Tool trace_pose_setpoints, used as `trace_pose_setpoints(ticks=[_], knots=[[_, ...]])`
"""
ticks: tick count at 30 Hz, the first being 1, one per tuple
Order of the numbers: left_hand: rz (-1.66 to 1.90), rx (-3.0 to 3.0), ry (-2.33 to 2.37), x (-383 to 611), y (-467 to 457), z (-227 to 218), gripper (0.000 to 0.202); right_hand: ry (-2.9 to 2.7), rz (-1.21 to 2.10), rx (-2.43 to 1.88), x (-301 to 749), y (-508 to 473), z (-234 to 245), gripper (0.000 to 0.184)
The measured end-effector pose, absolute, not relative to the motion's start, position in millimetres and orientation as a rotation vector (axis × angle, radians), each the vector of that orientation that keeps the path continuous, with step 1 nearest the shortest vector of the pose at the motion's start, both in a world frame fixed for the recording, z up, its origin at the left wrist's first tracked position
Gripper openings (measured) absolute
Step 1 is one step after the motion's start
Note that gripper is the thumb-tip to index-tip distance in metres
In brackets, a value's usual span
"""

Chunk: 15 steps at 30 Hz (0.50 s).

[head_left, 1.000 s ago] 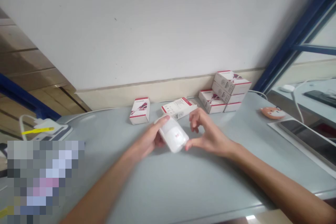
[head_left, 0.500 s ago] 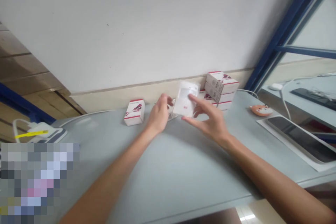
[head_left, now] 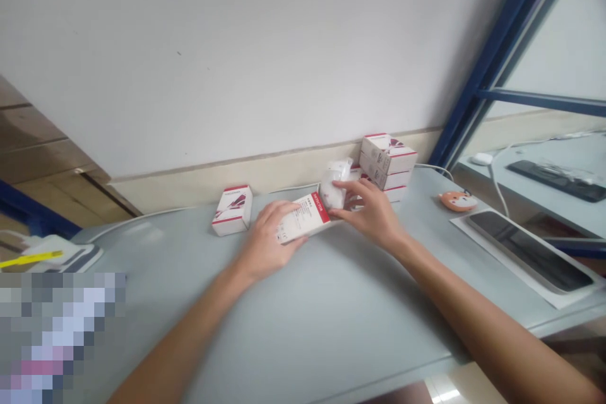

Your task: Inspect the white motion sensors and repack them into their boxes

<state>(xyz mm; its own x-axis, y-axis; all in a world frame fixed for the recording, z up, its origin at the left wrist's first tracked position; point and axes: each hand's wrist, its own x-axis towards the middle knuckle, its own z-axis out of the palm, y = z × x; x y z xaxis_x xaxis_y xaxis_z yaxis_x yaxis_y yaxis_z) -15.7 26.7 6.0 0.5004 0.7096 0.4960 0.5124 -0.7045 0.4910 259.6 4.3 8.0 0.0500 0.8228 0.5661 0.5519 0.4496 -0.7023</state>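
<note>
On the table (head_left: pixel 331 309), left hand (head_left: pixel 265 243) on cardboard box (head_left: pixel 303 218), right hand (head_left: pixel 367 211) on sensor (head_left: pixel 332 188)

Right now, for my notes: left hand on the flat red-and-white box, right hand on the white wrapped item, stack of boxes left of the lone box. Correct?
No: the head view shows the stack of boxes right of the lone box; the rest stands.

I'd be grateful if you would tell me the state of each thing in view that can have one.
white red-banded carton: lying flat, left hand resting on it
white plastic-wrapped device: held by right hand
white red-banded box stack: piled, unopened-looking
lone white red-banded box: standing upright
dark-screened tablet: lying flat, screen dark
</note>
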Motion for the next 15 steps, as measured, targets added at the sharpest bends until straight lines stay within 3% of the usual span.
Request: trace_pose_setpoints(ticks=[10,15], knots=[[1.167,1.919,0.961,-1,16,-1,0.057,-1.576,0.385,-0.999,252,-2,6,0.055],[1.173,1.730,0.921,5,12,-3,0.055,-1.658,0.373,-0.943,248,-4,11,0.031]])
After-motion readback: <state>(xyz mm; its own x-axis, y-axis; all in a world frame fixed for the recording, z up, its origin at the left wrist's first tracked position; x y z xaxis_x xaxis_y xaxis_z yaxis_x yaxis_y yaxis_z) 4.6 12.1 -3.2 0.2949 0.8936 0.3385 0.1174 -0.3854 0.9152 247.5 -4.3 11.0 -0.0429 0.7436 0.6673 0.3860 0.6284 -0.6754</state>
